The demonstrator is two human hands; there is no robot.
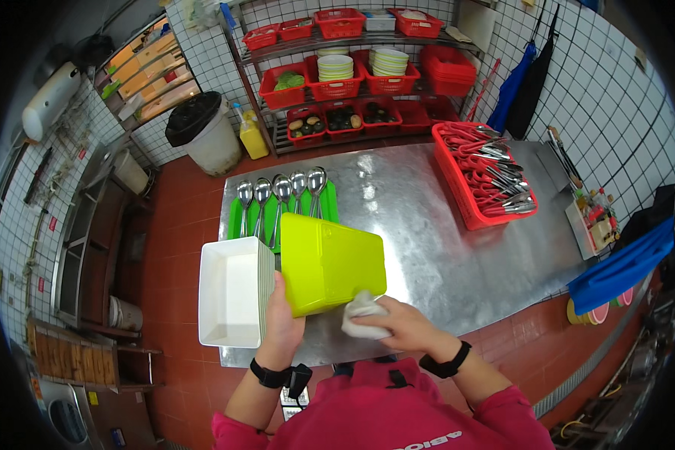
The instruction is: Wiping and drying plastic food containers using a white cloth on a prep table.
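Note:
A nested stack of rectangular containers lies turned on its side in front of me, its white inside (230, 292) facing left and its lime-green outer wall (332, 264) to the right. My left hand (284, 323) grips the stack on its near side, thumb up by the layered rims. Bunched in my right hand (408, 323) is a white cloth (363, 315), which meets the near right corner of the green wall. Behind the stack, several large metal spoons (282, 188) lie in a row on a green tray (329, 202), their handles partly hidden.
The steel table (410, 270) also carries a red basket (455, 194) full of red-handled utensils and, farther right, a white bin of bottles (582, 230). Shelves beyond hold red baskets and stacked bowls (334, 67). A lidded bin (214, 140) and yellow jug (253, 138) stand on the floor.

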